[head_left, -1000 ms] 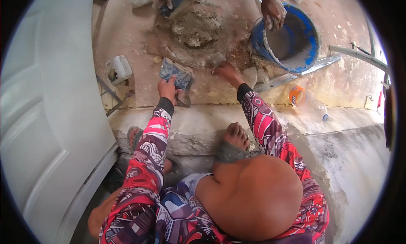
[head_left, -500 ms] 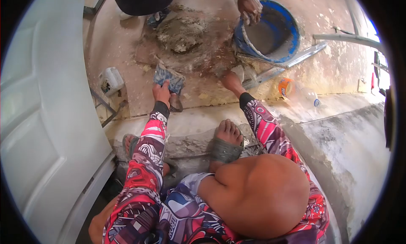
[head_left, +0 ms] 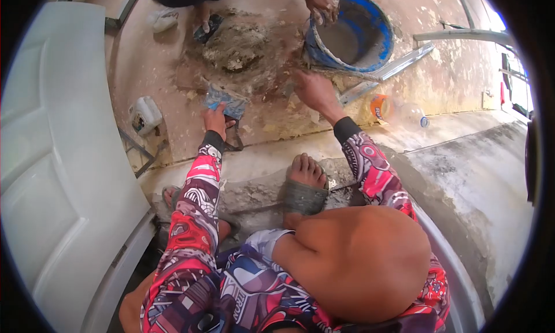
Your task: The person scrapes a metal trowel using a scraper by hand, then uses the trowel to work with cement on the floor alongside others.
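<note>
My left hand (head_left: 215, 121) is closed on the edge of a blue, mortar-smeared flat piece (head_left: 229, 101), low over the floor. To its right, my right hand (head_left: 318, 94) reaches forward with its fingers curled; a blurred greyish shape lies by the fingertips, too smeared to name. Beyond both hands sits a mound of grey wet mortar (head_left: 236, 46). A co-worker's hand (head_left: 322, 5) hangs at the left rim of a blue bucket (head_left: 388, 44) with grey material inside. That person's other hand (head_left: 202, 20) is at a dark blue item (head_left: 209, 29) beside the mound.
A white door panel (head_left: 58, 154) stands at the left. A white container (head_left: 145, 114) lies near it. Right of my right hand are a metal bar (head_left: 404, 63), an orange-labelled plastic bottle (head_left: 379, 106) and a clear one (head_left: 413, 116). A raised ledge (head_left: 260, 151) runs before my feet.
The view has shifted, so the scene sits further left and higher. My right hand has moved, its fingers now up near the bucket's lower left. My left hand keeps hold of the blue piece.
</note>
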Available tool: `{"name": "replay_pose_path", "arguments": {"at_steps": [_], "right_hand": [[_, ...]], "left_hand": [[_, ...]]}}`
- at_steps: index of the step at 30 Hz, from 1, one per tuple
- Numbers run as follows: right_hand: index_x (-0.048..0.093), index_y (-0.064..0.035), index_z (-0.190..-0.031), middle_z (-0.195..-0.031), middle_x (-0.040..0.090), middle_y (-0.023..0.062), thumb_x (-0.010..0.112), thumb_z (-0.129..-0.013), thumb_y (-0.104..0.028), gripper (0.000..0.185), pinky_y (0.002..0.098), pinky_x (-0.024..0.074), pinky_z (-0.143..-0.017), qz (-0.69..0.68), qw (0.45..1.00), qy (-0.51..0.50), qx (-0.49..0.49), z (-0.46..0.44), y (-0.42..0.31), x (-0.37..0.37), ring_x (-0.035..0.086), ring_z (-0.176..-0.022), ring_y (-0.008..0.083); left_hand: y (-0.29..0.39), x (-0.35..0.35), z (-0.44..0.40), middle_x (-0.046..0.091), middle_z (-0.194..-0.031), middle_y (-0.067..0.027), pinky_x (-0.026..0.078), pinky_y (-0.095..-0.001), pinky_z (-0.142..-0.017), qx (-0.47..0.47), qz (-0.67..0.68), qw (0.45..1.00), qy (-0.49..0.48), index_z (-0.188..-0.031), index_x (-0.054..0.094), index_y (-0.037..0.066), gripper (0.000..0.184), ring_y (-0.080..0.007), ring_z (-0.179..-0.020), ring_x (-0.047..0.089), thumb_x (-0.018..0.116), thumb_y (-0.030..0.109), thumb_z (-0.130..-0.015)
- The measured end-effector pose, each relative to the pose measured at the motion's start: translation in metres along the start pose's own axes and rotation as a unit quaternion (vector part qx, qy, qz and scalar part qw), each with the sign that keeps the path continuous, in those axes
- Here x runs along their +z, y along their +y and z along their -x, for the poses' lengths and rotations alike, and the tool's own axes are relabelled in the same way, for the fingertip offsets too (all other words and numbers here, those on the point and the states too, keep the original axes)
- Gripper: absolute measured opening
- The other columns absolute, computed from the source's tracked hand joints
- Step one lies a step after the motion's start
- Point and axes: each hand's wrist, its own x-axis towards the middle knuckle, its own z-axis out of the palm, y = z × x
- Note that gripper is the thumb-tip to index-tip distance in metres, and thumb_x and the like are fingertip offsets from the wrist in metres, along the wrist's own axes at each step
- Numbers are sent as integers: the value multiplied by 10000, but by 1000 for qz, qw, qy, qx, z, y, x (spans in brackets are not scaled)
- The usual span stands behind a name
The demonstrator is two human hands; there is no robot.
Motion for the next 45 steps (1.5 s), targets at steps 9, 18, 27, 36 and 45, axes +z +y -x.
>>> {"name": "replay_pose_path", "arguments": {"at_steps": [9,18,27,36,45], "right_hand": [[576,-197,-1306,-1104,614,22,716,-820,-275,512,367,421,-837,132,969,187,-96,-23,28,-116,560,-1076,199],[400,-307,-1466,-1507,354,19,585,-928,-427,581,616,151,-1130,174,964,179,-88,-27,82,-88,305,-1421,233],[404,-273,-1464,-1476,412,11,538,-923,-514,607,587,135,-1151,134,964,213,-91,-28,89,-80,352,-1399,235],[409,-234,-1460,-1462,430,37,528,-914,-557,645,579,185,-1137,118,963,226,-90,-29,93,-78,378,-1379,242],[416,-215,-1459,-1447,448,39,541,-910,-551,656,562,206,-1133,104,962,234,-91,-28,92,-81,397,-1361,253]], "left_hand": [[-90,11,-26,628,-890,-168,572,-438,-623,-156,144,974,-79,-1086,521,32,235,-337,-735,651,597,221,-969],[-131,75,-31,599,-966,-152,571,-468,-619,-250,266,931,-13,-1137,503,86,252,-355,-751,658,609,241,-970],[-90,141,-88,567,-1079,-120,608,-434,-635,-155,321,934,16,-1270,457,61,407,-325,-891,628,644,229,-951],[-13,160,-50,582,-986,-158,606,-422,-675,-76,422,903,22,-1135,480,5,290,-318,-801,645,603,210,-971],[63,121,-73,615,-607,-196,533,-431,-543,332,-222,900,175,-647,551,-63,398,-348,-555,641,575,216,-929]]}}
